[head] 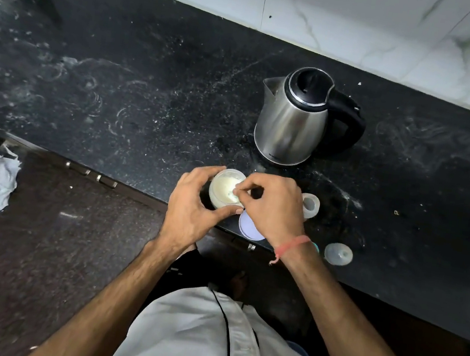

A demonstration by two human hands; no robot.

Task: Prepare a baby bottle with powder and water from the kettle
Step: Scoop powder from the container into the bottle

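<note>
Down at six o'clock near the counter edge (335, 270), the left hand (194, 202) curls around the open powder jar (224, 190) so it stays put, and the right hand (272, 204) pinches something small, maybe a scoop, but I cannot tell. Its round lid (248, 228) lies half hidden under that wrist, with the baby bottle (310, 205) peeking out at three o'clock. Farther back at one o'clock waits the kettle (293, 119), lid closed.
</note>
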